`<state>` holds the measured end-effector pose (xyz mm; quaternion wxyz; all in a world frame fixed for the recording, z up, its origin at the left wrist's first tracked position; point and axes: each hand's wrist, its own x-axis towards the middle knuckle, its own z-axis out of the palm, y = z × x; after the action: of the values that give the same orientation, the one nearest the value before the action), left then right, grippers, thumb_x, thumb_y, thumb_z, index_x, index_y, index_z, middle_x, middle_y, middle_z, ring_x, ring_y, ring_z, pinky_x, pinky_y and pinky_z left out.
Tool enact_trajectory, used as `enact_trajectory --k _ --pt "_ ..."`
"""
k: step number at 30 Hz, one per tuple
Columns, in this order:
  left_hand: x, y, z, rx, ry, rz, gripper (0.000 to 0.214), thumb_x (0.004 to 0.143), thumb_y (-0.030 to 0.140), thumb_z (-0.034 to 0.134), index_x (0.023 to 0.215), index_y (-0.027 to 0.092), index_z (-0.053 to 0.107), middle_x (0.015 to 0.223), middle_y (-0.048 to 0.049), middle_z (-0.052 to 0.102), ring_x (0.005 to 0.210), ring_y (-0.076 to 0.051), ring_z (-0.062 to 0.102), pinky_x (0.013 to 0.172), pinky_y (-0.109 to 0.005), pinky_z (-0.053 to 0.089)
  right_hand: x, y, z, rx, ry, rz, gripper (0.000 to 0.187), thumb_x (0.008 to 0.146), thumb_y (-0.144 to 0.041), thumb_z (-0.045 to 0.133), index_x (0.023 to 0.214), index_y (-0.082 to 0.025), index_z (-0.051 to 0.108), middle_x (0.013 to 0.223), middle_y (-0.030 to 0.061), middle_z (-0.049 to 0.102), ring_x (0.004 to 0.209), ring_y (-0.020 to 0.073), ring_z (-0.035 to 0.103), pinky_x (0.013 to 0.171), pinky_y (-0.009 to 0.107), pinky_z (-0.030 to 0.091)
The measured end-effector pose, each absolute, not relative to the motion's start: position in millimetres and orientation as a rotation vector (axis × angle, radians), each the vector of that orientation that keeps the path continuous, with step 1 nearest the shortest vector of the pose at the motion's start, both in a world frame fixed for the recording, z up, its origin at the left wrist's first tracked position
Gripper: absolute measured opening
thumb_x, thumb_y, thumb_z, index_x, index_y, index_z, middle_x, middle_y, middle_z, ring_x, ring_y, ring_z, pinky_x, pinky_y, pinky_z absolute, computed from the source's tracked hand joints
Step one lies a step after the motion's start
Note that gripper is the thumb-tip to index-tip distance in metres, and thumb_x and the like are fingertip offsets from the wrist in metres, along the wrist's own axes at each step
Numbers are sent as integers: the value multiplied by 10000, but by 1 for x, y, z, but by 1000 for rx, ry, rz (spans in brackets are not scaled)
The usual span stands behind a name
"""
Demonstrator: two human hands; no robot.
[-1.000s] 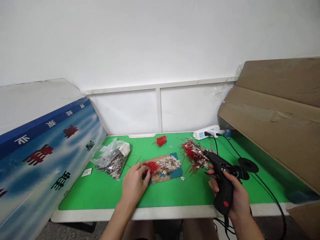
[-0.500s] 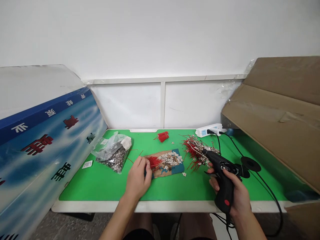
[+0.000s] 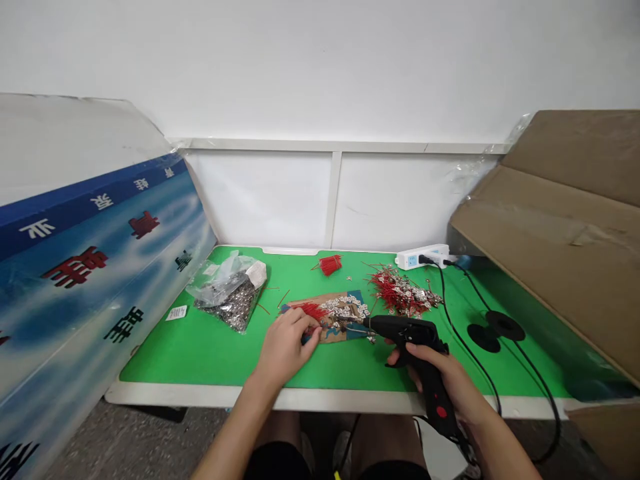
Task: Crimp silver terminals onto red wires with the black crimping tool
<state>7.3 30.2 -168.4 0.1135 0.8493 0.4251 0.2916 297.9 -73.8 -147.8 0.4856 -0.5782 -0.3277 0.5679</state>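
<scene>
My right hand [image 3: 440,377] grips a black pistol-shaped soldering gun [image 3: 417,350] with a red button. Its tip points left at a brown and blue card [image 3: 333,320] strewn with small metal terminals [image 3: 345,309]. My left hand [image 3: 287,343] rests on the left end of that card, fingers pinched beside a bunch of short red wires [image 3: 313,311]; what they pinch is too small to name. All of this lies on a green mat [image 3: 210,350].
A clear bag of metal parts [image 3: 227,299] lies at left. A heap of red wires with terminals [image 3: 403,293], a small red wire bundle [image 3: 330,264] and a white power strip [image 3: 423,257] sit behind. Black round stand [image 3: 495,330] at right. Cardboard box [image 3: 565,233] right, blue printed box [image 3: 90,267] left.
My right hand has swung the soldering gun left from the wire heap, so its tip now points at the card. My left hand stays on the card's left end. The view has shifted.
</scene>
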Motion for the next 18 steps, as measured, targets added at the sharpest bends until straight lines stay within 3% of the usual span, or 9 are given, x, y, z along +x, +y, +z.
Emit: enact_trajectory --k 4,8,14,18 --pt "8 30 -169 2497 1308 905 147 953 261 562 846 188 632 896 -46 631 890 -210 575 800 -335 420 295 -73 -148 -1466 -793 1368 508 737 -565 783 1006 -135 819 899 140 744 495 119 477 427 241 356" --pt "9 31 -168 2488 1320 935 115 907 237 591 803 187 596 856 -28 613 865 -199 566 788 -331 414 291 -73 -144 -1469 -760 1367 517 734 -536 788 1051 -128 815 900 151 746 485 120 481 425 245 362" --pt "10 32 -168 2479 1341 909 121 875 227 614 769 187 573 827 -17 604 837 -188 564 775 -324 409 293 -75 -145 -1499 -816 1373 446 771 -539 754 952 -137 819 866 141 731 486 107 466 425 233 318" --pt "9 31 -169 2478 1335 903 115 873 233 621 774 188 583 828 -22 609 837 -189 567 761 -320 408 301 -75 -156 -1553 -853 1393 494 786 -600 734 885 -124 822 884 155 728 513 118 479 444 247 336"
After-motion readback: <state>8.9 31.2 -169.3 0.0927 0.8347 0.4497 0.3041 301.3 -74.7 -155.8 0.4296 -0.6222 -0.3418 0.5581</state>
